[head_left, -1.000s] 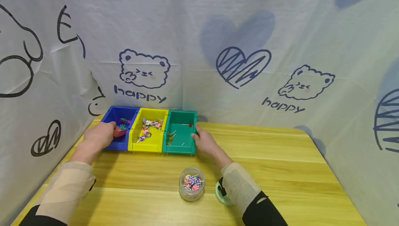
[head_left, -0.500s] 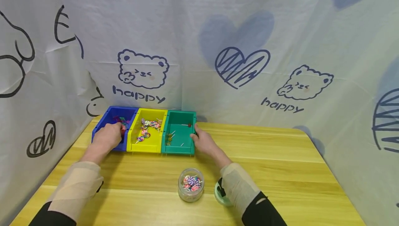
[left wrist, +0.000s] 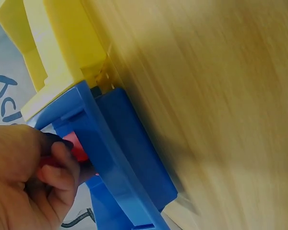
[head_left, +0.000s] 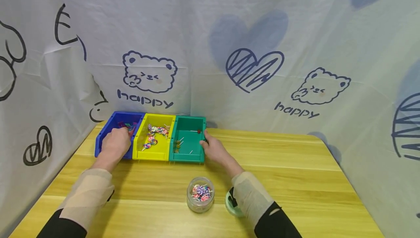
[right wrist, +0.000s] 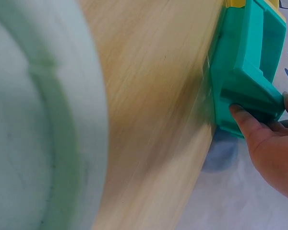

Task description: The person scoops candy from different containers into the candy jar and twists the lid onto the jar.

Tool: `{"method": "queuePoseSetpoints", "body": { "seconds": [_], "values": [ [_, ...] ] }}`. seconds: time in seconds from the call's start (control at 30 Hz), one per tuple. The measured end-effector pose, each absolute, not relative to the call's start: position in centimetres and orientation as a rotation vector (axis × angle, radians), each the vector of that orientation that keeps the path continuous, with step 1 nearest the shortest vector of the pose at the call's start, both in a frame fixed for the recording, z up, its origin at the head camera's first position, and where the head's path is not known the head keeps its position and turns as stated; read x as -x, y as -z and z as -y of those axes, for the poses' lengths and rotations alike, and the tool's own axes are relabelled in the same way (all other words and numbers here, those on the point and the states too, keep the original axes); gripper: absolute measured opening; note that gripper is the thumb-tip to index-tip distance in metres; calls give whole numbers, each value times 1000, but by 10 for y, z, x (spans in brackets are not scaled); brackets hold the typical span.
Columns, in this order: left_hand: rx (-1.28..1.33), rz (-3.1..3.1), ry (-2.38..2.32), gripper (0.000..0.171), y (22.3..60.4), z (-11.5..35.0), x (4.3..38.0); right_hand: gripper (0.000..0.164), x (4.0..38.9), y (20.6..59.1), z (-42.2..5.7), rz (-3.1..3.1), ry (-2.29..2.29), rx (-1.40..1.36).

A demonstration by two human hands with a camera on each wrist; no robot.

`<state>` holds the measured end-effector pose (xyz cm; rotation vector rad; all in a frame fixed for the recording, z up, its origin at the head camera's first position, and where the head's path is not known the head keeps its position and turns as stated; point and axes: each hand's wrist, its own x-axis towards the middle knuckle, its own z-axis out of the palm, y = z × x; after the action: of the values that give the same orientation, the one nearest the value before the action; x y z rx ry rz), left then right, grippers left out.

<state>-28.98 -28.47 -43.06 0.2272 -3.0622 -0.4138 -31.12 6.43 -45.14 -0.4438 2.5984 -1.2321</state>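
In the head view my left hand [head_left: 115, 144] reaches into the front of the blue bin [head_left: 109, 123] and hides most of what it holds. The left wrist view shows its curled fingers gripping a red scoop [left wrist: 76, 146] just inside that bin's front opening. Small purple, teal and red pieces [head_left: 129, 126] lie behind the hand. My right hand [head_left: 216, 149] holds the right side wall of the green bin [head_left: 188, 156]; in the right wrist view one digit presses the outer wall and another lies at the rim. A few sticked pieces [head_left: 178, 144] lie in the green bin.
Between them stands a yellow bin [head_left: 154, 154] with several tiny lollipops [head_left: 159, 131]. In front, a clear jar [head_left: 200, 206] holds more lollipops. A pale green lid [head_left: 232, 209] lies beside it, partly under the right forearm. A printed cloth [head_left: 210, 41] hangs behind the wooden table [head_left: 279, 179].
My left hand has moved right and slightly down within the blue bin, and the scoop has become hidden in the head view. The right hand keeps its place on the green bin.
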Motion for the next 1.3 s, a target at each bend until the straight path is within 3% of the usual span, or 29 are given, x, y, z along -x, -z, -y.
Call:
{"method": "queuePoseSetpoints", "body": {
  "seconds": [0.33,1.13,1.3],
  "values": [
    [-228,3072,222,25,427,280,291,61,310,450,-65,-2602,1238,459],
    [-261,2978,404,19,452,306,300,60,311,450,-68,-2607,1229,501],
    [-272,3014,502,28,455,311,298,60,311,451,-69,-2588,1246,507]
  ]
}}
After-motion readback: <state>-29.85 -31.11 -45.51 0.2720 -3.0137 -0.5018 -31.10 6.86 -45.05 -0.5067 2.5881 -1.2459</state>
